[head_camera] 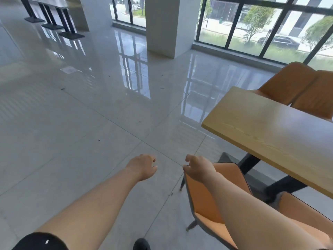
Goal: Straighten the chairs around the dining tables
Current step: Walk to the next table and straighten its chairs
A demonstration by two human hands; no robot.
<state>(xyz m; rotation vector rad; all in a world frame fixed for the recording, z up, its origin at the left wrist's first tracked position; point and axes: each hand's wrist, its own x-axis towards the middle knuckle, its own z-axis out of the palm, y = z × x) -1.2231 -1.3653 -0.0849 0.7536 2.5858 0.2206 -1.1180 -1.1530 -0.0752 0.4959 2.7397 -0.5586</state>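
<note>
Lower edge of view: a black sleeve [39, 240] on the left arm and the toe of a black shoe [141, 244] on the floor.

Left hand [142, 166]: extended forward over bare floor, fingers loosely curled, holding nothing and touching nothing.

Right hand [198, 168]: placed over the left top corner of the nearest orange padded chair with a grey shell and dark metal legs [207, 204]. Fingers are curled at the top edge of the backrest. I cannot tell whether they grip the edge or only rest by it.

That chair stands on the near long side of the light wooden rectangular dining table [270, 134], at its left end, with the backrest appearing to stand at an angle to the table edge. A second orange chair with black piping [297, 202] stands just beside it to the right, partly hidden by the right forearm. The table rests on a black metal leg frame [249, 165].

On the far side of the table, two matching orange chair backs [288, 82] stand side by side, touching or nearly so.

Beyond: glossy pale tiled floor [90, 105], a white square column [162, 24], black-framed floor-height windows [234, 24], and a row of black-legged tables [54, 17] at upper left.
</note>
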